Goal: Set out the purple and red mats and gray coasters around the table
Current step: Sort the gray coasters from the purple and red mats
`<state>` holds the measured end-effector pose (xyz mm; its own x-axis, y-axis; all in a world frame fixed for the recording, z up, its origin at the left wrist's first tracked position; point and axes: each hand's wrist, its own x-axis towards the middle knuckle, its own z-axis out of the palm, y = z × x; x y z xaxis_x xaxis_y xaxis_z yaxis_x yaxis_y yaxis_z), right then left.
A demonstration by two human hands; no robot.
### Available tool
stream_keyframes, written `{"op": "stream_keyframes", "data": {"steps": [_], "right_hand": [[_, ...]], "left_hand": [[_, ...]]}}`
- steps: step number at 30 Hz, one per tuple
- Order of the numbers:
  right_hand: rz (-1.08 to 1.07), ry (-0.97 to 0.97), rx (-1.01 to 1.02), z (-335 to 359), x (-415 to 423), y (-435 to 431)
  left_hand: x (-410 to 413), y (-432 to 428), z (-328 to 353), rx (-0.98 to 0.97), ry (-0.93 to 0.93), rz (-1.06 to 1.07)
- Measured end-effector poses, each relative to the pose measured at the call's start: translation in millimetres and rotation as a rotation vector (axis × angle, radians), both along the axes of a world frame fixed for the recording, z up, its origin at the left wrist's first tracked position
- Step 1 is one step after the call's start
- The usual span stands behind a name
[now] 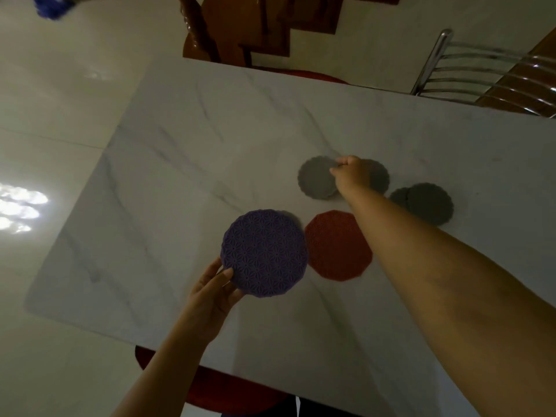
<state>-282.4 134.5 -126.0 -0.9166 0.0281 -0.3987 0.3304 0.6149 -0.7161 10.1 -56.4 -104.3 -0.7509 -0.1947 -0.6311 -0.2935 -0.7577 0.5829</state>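
Purple mat (264, 252): being held above the near-left part of the marble table (210, 130), patterned face showing, its right edge overlapping the left edge of the red mat in this view.
Red mat (337, 245): lying flat on the table just right of the purple one, many-sided in outline, its right side passing under the right forearm in this view.
Right gray coasters (428, 203): two scalloped discs lying overlapped on the table, right of the forearm and farther away than the red mat, the upper one covering most of the lower.
Left gray coaster (316, 180): lying farther away than the red mat, its far-right edge being taken by the right hand.
Middle gray coaster (377, 179): sitting just right of that hand and partly hidden by it; whether it is touching the left one cannot be told.
Left hand (213, 293): gripping the purple mat at its near-left rim, thumb lying on top and fingers going underneath.
Right hand (350, 174): reaching far across the table, fingers curling and pinching the left gray coaster's edge.
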Motion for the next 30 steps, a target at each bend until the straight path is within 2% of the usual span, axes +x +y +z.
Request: {"op": "stream_keyframes", "data": {"steps": [4, 9, 14, 19, 25, 30], "right_hand": [[0.180, 0.035, 0.107, 1.1, 13.2, 18.1], [0.196, 0.099, 0.142, 11.0, 54.3, 66.1], [0.283, -0.148, 0.356, 10.4, 110.2, 91.1], [0.264, -0.119, 0.533, 6.8, 140.2, 72.3], [0.168, -0.089, 0.577, 11.3, 146.9, 65.1], [0.043, 0.009, 0.430, 13.6, 159.0, 60.5]], "left_hand": [[1.4, -0.9, -4.1, 0.020, 0.002, -0.016], [1.0, 0.3, -7.9, 0.030, 0.010, -0.044], [-0.7, 6.0, -5.0, 0.030, 0.017, -0.074], [-1.5, 11.6, -1.5, 0.023, 0.035, -0.091], [2.4, 12.0, 1.9, 0.032, 0.062, -0.131], [7.3, 11.6, 4.3, 0.027, 0.077, -0.156]]}}
